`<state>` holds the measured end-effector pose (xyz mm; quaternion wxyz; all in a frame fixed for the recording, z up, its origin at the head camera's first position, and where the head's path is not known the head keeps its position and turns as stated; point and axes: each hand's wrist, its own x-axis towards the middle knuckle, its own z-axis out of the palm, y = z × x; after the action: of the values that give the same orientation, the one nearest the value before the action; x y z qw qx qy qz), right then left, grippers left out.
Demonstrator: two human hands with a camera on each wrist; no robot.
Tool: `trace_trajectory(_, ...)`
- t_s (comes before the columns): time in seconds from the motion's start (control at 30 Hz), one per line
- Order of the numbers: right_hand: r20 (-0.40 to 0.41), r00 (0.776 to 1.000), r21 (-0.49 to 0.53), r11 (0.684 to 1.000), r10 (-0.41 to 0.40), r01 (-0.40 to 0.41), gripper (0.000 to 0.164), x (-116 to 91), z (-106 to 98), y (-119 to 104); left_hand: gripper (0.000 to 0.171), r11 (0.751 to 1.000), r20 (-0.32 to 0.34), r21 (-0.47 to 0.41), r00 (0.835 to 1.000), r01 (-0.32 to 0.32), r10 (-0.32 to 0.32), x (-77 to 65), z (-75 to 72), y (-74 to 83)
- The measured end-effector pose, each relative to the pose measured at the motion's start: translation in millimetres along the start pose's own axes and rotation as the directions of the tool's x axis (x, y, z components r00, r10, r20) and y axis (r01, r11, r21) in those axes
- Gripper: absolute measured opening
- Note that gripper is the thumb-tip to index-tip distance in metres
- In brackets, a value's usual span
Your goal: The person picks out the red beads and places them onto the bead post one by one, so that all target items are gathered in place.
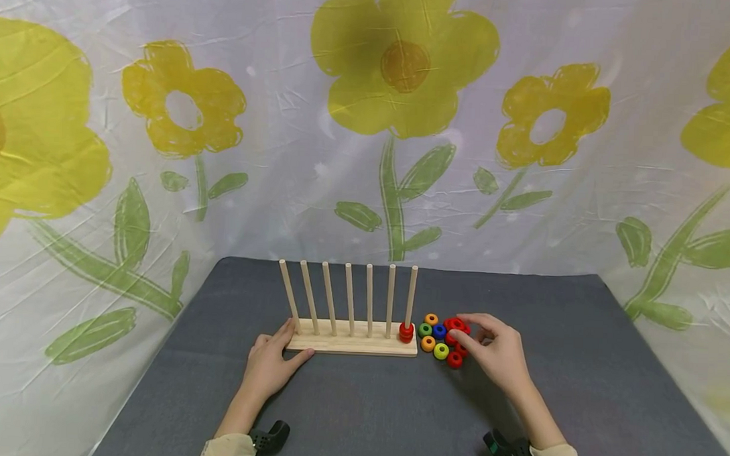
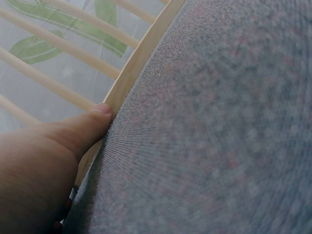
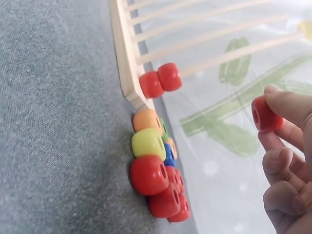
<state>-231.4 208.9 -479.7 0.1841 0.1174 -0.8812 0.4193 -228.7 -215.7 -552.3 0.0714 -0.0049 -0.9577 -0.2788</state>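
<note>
A wooden peg stand (image 1: 351, 347) with a row of several upright pegs lies in front of me. My left hand (image 1: 267, 367) grips its left end, thumb on the front edge of the base. Two red beads (image 3: 161, 81) are stacked on the rightmost peg. Between thumb and fingertips my right hand (image 1: 501, 353) pinches another red bead (image 3: 266, 116), its hole partly showing in the right wrist view. That bead is held above the heap of loose beads just right of the stand.
The heap has orange (image 1: 429, 343), green (image 1: 425, 330), blue (image 1: 438, 331), yellow-green (image 1: 441, 351) and several red beads (image 1: 455, 360). Everything rests on a dark grey cloth-covered table (image 1: 359, 409). Behind it hangs a flowered curtain (image 1: 282, 185).
</note>
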Motion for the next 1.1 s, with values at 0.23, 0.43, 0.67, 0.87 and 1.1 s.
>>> trace_trajectory(0.23,-0.003,1.000,0.008,1.000,-0.006,0.006,0.029,4.8,2.2,-3.5,0.087,1.000,-0.002,-0.002,1.000,-0.005,0.005,0.4,0.0,-0.5)
trace_trajectory(0.43,0.000,1.000,0.022,0.999,-0.024,0.024,0.028,9.8,3.4,-7.2,0.087,1.000,-0.001,-0.006,1.000,-0.008,0.008,0.4,-0.1,-0.1)
trace_trajectory(0.67,0.000,0.999,0.044,0.998,-0.033,0.032,0.027,13.8,6.3,-12.0,0.086,1.000,0.002,-0.003,1.000,-0.006,0.006,0.3,0.2,-0.1)
trace_trajectory(0.87,0.001,1.000,0.041,0.999,-0.028,0.028,0.027,15.7,8.2,-14.4,0.086,1.000,0.002,-0.002,1.000,-0.006,0.006,0.5,0.9,-0.2)
trace_trajectory(1.1,0.007,1.000,0.046,0.999,-0.024,0.024,0.028,17.6,7.9,-15.9,0.086,1.000,0.002,0.001,1.000,-0.002,0.002,0.4,0.6,-0.3)
